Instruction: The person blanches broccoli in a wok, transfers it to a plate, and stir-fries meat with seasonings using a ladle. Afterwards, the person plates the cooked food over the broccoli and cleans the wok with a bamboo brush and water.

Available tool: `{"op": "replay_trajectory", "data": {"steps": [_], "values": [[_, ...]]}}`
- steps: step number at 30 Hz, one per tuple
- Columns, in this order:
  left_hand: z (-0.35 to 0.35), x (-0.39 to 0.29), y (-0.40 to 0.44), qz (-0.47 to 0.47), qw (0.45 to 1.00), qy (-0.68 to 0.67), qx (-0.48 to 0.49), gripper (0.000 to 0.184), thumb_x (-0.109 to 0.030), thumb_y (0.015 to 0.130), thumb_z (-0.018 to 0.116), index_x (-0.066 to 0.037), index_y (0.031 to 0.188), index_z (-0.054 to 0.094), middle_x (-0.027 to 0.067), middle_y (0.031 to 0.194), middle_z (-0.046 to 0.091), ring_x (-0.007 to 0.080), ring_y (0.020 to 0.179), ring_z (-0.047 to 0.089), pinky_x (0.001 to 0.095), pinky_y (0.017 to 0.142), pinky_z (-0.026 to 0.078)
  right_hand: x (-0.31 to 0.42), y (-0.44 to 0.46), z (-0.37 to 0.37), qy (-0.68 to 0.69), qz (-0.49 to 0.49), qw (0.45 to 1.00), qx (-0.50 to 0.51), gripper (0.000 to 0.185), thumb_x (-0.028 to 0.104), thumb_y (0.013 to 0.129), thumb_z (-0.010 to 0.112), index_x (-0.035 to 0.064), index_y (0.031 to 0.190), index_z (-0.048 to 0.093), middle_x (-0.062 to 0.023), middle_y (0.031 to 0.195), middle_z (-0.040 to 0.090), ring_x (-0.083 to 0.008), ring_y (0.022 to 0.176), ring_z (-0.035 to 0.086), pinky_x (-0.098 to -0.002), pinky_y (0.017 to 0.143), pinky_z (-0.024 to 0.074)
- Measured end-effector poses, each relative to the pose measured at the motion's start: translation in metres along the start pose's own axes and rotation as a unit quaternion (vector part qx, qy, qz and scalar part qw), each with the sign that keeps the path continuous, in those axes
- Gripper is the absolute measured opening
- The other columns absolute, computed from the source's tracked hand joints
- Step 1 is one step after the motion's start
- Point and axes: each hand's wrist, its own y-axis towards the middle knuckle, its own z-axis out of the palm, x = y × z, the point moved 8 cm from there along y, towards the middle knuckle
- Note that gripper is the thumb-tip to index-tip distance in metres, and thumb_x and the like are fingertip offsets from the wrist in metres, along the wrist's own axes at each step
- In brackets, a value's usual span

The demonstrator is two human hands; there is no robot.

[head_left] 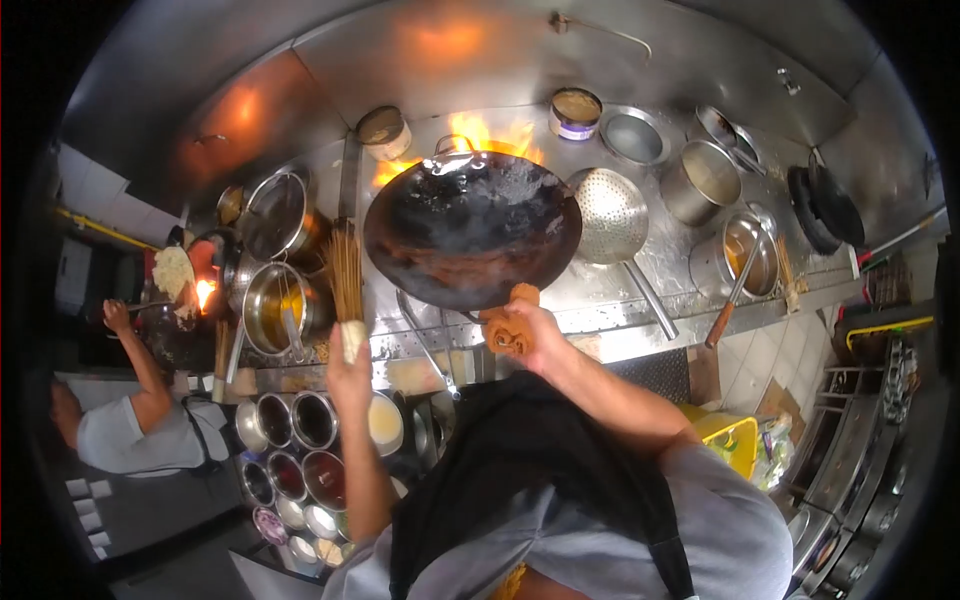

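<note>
A large dark wok (pixel 472 225) sits over high flames at the back of the stove, its inside blackened and wet-looking. My right hand (pixel 540 335) grips a folded orange cloth (pixel 510 325) at the wok's near edge, around its handle. Upright in my left hand (pixel 349 378) is a bamboo brush (pixel 345 275), held by its pale wrapped end, just left of the wok. A perforated ladle (pixel 608 218) lies right of the wok with its long handle pointing toward me.
Pots (pixel 270 315) and a strainer stand at left, sauce containers (pixel 315 420) below them. On the right are a steel pot (pixel 700 182), another pot holding a ladle, and a yellow bin (pixel 738 447). A co-worker (pixel 145 425) cooks at far left beside another flame.
</note>
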Motion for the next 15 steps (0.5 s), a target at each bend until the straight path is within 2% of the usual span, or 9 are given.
{"op": "replay_trajectory", "data": {"steps": [3,5,6,7,9,10,11,13,15], "values": [[0.002,-0.008,-0.001,-0.047,0.997,-0.064,0.009,0.062,-0.015,0.089,0.069,-0.004,0.146,0.046,0.0203,0.131,0.062,0.024,0.119,0.061,0.0323,0.099,0.046,0.017,0.055,-0.003,-0.015,-0.027,0.999,0.029,0.032,0.019,0.089,0.057,-0.0008,0.114,0.055,-0.0167,0.109,0.067,-0.0309,0.098,0.067,-0.0466,0.082,0.0575],[-0.014,-0.068,0.028,0.015,0.998,-0.059,0.01,0.061,-0.015,0.091,0.068,-0.004,0.146,0.045,0.0199,0.139,0.056,0.0236,0.123,0.058,0.0323,0.102,0.044,0.015,0.083,-0.007,-0.002,-0.028,0.998,0.06,0.032,0.018,0.09,0.056,-0.0035,0.113,0.055,-0.0188,0.108,0.066,-0.0322,0.097,0.067,-0.0479,0.081,0.0582],[-0.017,-0.082,0.056,0.11,0.994,-0.002,-0.027,0.061,-0.015,0.091,0.067,-0.004,0.147,0.044,0.0205,0.136,0.058,0.0245,0.12,0.06,0.0335,0.1,0.046,0.018,0.09,-0.008,-0.018,-0.036,0.997,0.069,0.032,0.017,0.09,0.055,-0.0052,0.114,0.054,-0.0201,0.107,0.066,-0.033,0.094,0.068,-0.0481,0.08,0.0588],[-0.02,-0.109,0.082,0.112,0.993,-0.022,-0.022,0.061,-0.018,0.091,0.068,-0.004,0.146,0.045,0.0198,0.133,0.061,0.0254,0.118,0.062,0.0348,0.099,0.047,0.022,0.094,-0.011,-0.033,-0.048,0.995,0.076,0.032,0.015,0.091,0.054,-0.007,0.114,0.053,-0.0215,0.106,0.066,-0.0339,0.092,0.068,-0.0484,0.078,0.0594],[-0.018,-0.153,0.145,0.183,0.981,-0.029,-0.058,0.058,-0.023,0.091,0.069,-0.007,0.144,0.049,0.0206,0.132,0.061,0.0284,0.118,0.063,0.0366,0.098,0.048,0.028,0.103,-0.019,-0.047,-0.073,0.995,0.048,0.031,0.013,0.091,0.053,-0.0073,0.114,0.053,-0.0216,0.105,0.066,-0.034,0.092,0.068,-0.0478,0.078,0.0596],[-0.007,-0.166,0.178,0.151,0.987,-0.028,-0.051,0.06,-0.026,0.09,0.07,-0.009,0.144,0.049,0.021,0.13,0.063,0.0296,0.117,0.064,0.0363,0.097,0.049,0.029,0.106,-0.023,-0.058,-0.09,0.994,0.025,0.031,0.011,0.091,0.053,-0.0077,0.115,0.052,-0.0218,0.105,0.066,-0.0341,0.091,0.069,-0.0472,0.078,0.0598],[0.011,-0.172,0.215,0.192,0.978,-0.03,-0.078,0.063,-0.031,0.089,0.071,-0.011,0.144,0.049,0.0203,0.127,0.064,0.0302,0.114,0.065,0.0366,0.095,0.049,0.03,0.104,-0.024,-0.041,-0.092,0.995,0.018,0.031,0.009,0.09,0.054,-0.0075,0.116,0.052,-0.0213,0.103,0.065,-0.0335,0.091,0.069,-0.0454,0.078,0.06],[0.066,-0.178,0.263,0.119,0.99,-0.054,-0.061,0.068,-0.043,0.087,0.071,-0.015,0.145,0.049,0.0199,0.124,0.066,0.033,0.107,0.067,0.0396,0.092,0.05,0.035,0.087,-0.015,-0.039,-0.11,0.993,0.002,0.03,0.009,0.09,0.055,-0.007,0.115,0.052,-0.0207,0.102,0.065,-0.0332,0.091,0.069,-0.0452,0.077,0.0601],[0.159,-0.156,0.286,0.121,0.986,-0.028,-0.107,0.068,-0.04,0.088,0.07,-0.017,0.147,0.045,0.0201,0.118,0.068,0.0369,0.104,0.067,0.0445,0.091,0.052,0.035,0.086,-0.015,-0.037,-0.116,0.993,0.002,0.028,0.009,0.089,0.056,-0.0051,0.113,0.052,-0.0192,0.102,0.066,-0.0324,0.088,0.069,-0.0453,0.076,0.0602]]}}
